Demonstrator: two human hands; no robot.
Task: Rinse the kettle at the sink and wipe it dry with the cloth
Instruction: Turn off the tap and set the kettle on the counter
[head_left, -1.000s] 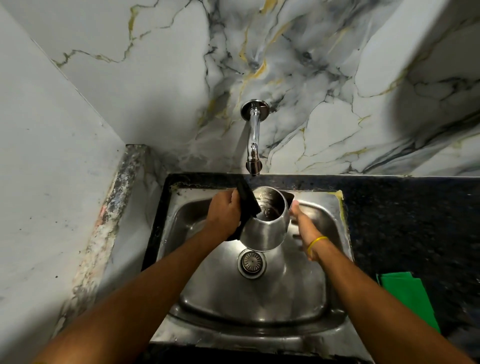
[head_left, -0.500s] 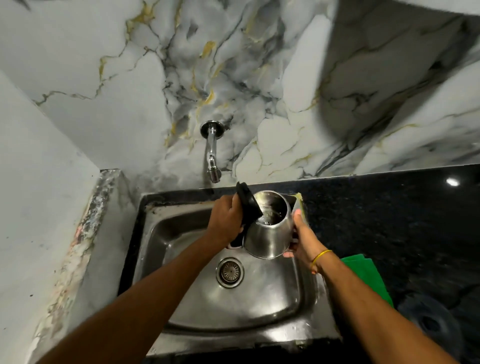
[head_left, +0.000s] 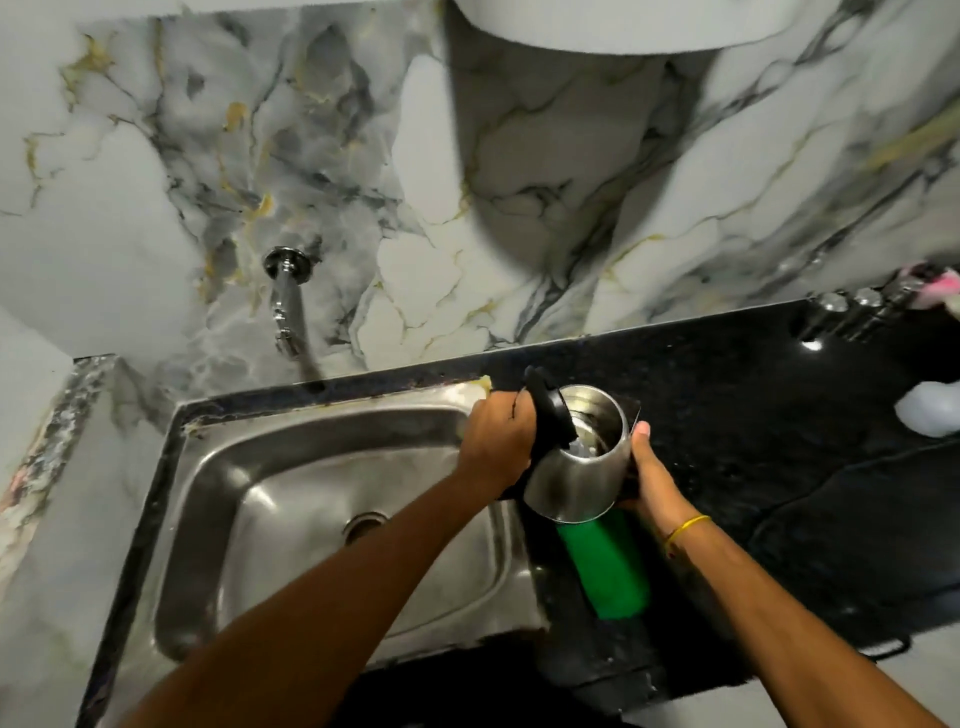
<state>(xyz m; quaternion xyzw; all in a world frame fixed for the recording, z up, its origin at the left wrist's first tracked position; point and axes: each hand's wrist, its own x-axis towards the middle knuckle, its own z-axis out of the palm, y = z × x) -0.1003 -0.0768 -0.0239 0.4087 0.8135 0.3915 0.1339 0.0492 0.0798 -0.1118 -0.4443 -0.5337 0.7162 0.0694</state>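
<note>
The kettle's (head_left: 574, 467) handle is hidden under the left hand (head_left: 497, 449), and its base cannot be seen from this angle; the green cloth (head_left: 608, 566) is partly covered by the kettle body, so only its lower stretch shows on the dark table (head_left: 753, 441); the small chrome pieces and the pink thing at the far right edge are blurred and cut off, and the pale object (head_left: 930, 413) beside them is too smeared to identify; a dark cord (head_left: 831, 478) trails across the table, its ends lost.

Both forearms reach up from the bottom of the view; the left hand is curled tight around the kettle's black handle side, knuckles up, just below the open black lid (head_left: 548, 415), which stands tilted up; the right hand (head_left: 647, 475) cups the opposite side of the steel body, thumb raised along the rim, a yellow band (head_left: 685, 530) on the wrist; between them the kettle is held upright, mouth open, above the table just right of the sink (head_left: 218, 519), over the upper end of the cloth; whether it touches the cloth cannot be told; the tap (head_left: 291, 306) juts from the marble wall, well left of the kettle.
</note>
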